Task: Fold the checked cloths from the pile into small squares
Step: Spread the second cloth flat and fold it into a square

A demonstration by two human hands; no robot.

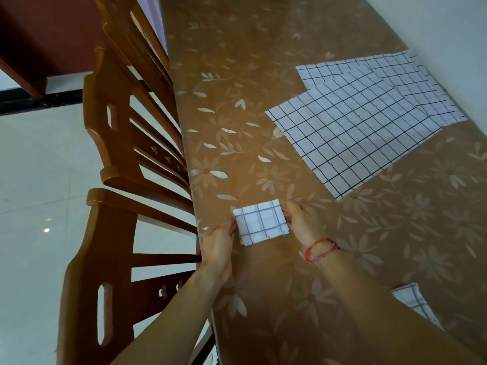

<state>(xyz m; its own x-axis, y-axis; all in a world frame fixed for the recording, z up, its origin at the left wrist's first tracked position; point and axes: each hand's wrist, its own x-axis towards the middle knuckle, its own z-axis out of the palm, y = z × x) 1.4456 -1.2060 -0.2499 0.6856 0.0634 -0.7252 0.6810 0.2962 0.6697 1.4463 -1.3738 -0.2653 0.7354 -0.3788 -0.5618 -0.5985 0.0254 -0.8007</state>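
Near the left edge of the table (303, 164), with its brown flowered cover, we see a small folded checked cloth (261, 222) lying flat, held between the two hands. Our left hand (217, 246) pinches the cloth's left edge with its fingertips closed on the fabric, and our right hand (300, 222) grips the right edge the same way, fingers curled in narrowly against the fold. A red string bracelet (320, 250) circles the right wrist. Farther along the table, well apart from the hands, the pile of checked cloths (369, 119) lies spread open, several sheets overlapping, its far side near the white wall (453, 35). Another folded checked piece (413, 304) peeks out beside the right forearm, partly hidden by it. To the left of the table stand wooden chairs (116, 180), their backs close to the table's edge, over a pale tiled floor (31, 180).
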